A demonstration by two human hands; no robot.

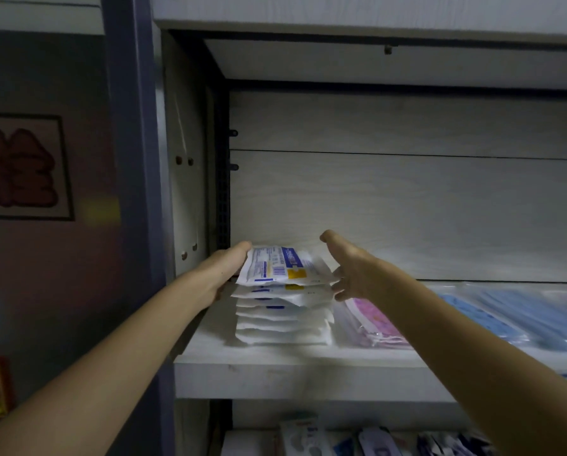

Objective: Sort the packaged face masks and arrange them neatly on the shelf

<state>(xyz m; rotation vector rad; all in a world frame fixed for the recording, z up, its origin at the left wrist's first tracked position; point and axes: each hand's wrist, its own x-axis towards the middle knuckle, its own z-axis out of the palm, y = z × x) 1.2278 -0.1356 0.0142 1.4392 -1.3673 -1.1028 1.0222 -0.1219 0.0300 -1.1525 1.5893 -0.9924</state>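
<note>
Both hands sit on the sides of the white stack [283, 297], likely to square it up. Her left hand [224, 269] lies flat on the left side, fingers straight. Her right hand [349, 266] is spread wide at the right edge, holding nothing. That stack stands at the left end of the shelf [275, 366]. Pink masks [372, 320] lie just beside it, then blue masks [519, 311], so each kind seems to have its own spot.

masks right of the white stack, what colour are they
Pink patterned masks, clearest in the head view.
</note>
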